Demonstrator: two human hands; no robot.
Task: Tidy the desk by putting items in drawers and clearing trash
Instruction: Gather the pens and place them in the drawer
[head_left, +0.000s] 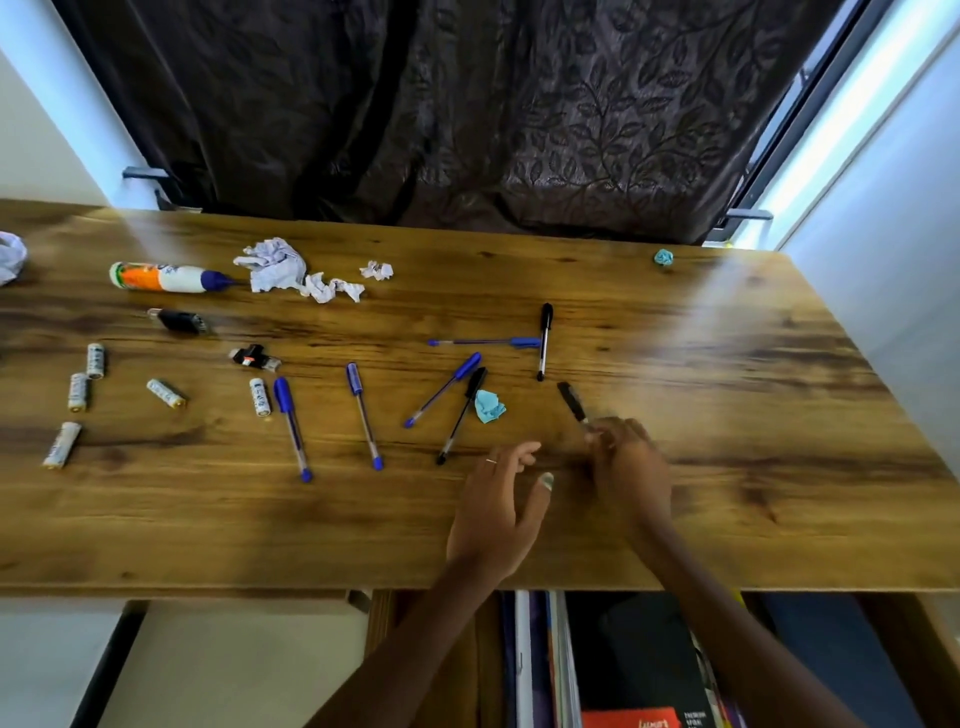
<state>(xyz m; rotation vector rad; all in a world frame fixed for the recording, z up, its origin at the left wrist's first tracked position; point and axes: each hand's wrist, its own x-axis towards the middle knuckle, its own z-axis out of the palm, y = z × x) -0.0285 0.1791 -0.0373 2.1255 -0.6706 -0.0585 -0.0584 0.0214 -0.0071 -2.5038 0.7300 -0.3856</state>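
— While my right hand (626, 457) curls over the wooden desk (727, 415), what do its fingers have?

— They pinch the lower end of a black pen (571, 401); its capped end sticks up and away from my knuckles, toward the far side. The picture is blurred there, so I can't tell whether the pen's tip touches the wood.

— And my left hand (498, 509)?

— It lies just beside the right, palm down, fingers loosely spread and holding nothing; a thin ring shows on one finger.

— What else lies on the desk?

— Near my left fingertips, a second black pen (462, 415) lies touching a blue paper ball (488, 406). Further left lie blue pens (364, 415), and behind them a blue pen and a black one meet in a T. White batteries (260, 396) are scattered at the left end, with a glue bottle (166, 277) on its side and crumpled white paper (275, 266) beyond them. Another small blue wad (663, 256) sits well apart near the far right corner.

— Below the front edge?

— Books stand on edge in an open compartment (623, 665).
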